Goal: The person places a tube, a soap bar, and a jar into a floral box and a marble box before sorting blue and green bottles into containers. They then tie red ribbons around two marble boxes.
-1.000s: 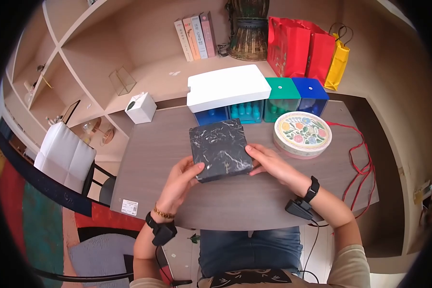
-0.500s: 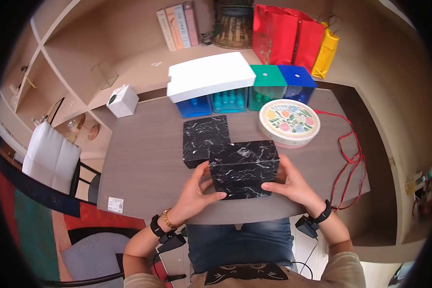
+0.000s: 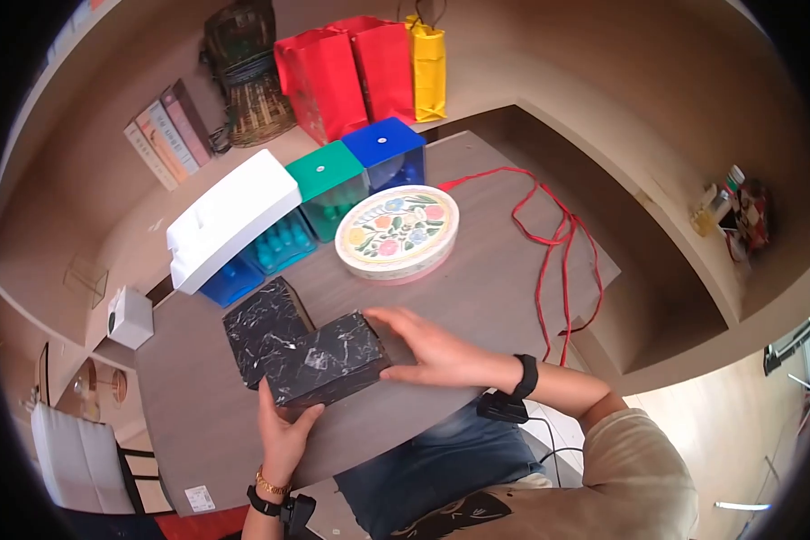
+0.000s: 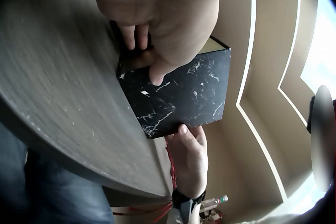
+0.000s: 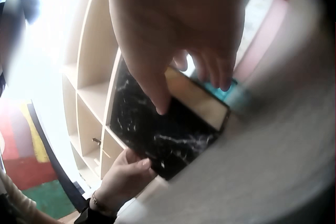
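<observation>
A black marbled box point(image 3: 328, 360) is at the front left of the table, overlapping a second black marbled piece point(image 3: 259, 322) in the head view. My left hand point(image 3: 283, 434) grips its near left corner, thumb on one side. The left wrist view shows this hand point(image 4: 163, 19) over the box point(image 4: 184, 93), its thumb on the marbled face. At the right end, my right hand point(image 3: 441, 353) has its fingers extended and thumb close to the edge. A pale surface shows along one side of the box point(image 5: 157, 135) beneath my right hand point(image 5: 178, 30).
Behind stand a white-lidded container point(image 3: 234, 216), a green box point(image 3: 326, 171) and a blue box point(image 3: 383, 141). An oval floral tin point(image 3: 398, 229) is right of the marbled pieces. Red cord point(image 3: 542, 241) trails at the right; red bags point(image 3: 351, 76) and books point(image 3: 166, 135) stand farther back.
The head view has turned right. From one held marbled block, two separate pieces came into view. Since then, the nearer box has turned and my right fingers have straightened beside it.
</observation>
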`<action>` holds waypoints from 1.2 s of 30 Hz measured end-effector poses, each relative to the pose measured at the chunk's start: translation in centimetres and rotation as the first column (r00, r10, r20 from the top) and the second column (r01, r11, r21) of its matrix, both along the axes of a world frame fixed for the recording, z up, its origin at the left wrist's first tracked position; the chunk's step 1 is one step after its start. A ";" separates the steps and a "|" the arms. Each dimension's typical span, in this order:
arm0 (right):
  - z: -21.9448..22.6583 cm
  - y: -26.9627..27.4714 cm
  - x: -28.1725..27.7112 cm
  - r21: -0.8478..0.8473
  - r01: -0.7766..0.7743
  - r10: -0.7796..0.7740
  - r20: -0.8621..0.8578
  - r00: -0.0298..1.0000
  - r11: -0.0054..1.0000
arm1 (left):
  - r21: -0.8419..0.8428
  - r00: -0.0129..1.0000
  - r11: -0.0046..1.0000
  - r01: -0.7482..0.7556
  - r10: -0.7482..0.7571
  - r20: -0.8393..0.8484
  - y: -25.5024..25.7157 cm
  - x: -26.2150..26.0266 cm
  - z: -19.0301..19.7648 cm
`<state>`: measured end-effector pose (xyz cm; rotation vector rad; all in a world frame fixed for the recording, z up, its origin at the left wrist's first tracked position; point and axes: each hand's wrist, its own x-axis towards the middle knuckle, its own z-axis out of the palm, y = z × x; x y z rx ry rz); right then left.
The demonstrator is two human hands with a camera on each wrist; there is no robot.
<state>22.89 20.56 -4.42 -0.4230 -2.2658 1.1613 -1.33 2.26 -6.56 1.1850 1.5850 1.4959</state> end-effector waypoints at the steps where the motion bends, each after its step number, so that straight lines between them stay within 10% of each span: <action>1: 0.6 0.3 0.7 0.119 0.054 -0.054 -0.001 0.999 0.991 | -0.003 1.000 1.000 -0.011 0.011 -0.015 -0.1 0.0 -0.1; 5: 2.4 4.9 6.1 0.388 0.381 -0.424 0.028 0.905 0.839 | 0.014 0.999 1.000 -0.024 0.025 -0.029 -0.1 0.0 -0.3; 10: 0.7 10.5 13.7 0.815 0.449 -0.877 0.139 0.460 0.365 | -0.005 0.999 1.000 -0.028 0.028 -0.045 -0.1 -0.3 -0.3; 14: -1.0 12.9 16.4 0.799 0.404 -0.876 0.298 0.378 0.446 | -0.051 0.935 0.999 -0.018 -0.002 -0.354 -1.0 -1.6 -1.5; 19: 0.9 14.6 17.3 0.724 0.526 -0.823 0.099 0.560 0.446 | -0.147 0.815 0.985 -0.095 -0.008 -0.579 -2.5 -1.4 0.6; 24: 5.8 15.8 15.7 -0.082 0.755 -0.751 -0.209 0.626 0.651 | -0.149 0.733 0.988 -0.044 -0.069 -0.676 -1.1 -2.3 3.1; 36: 16.9 15.5 9.7 0.025 0.605 -0.490 -0.561 0.668 0.796 | 0.157 0.165 0.964 -0.217 0.194 -0.967 -0.7 -3.4 1.4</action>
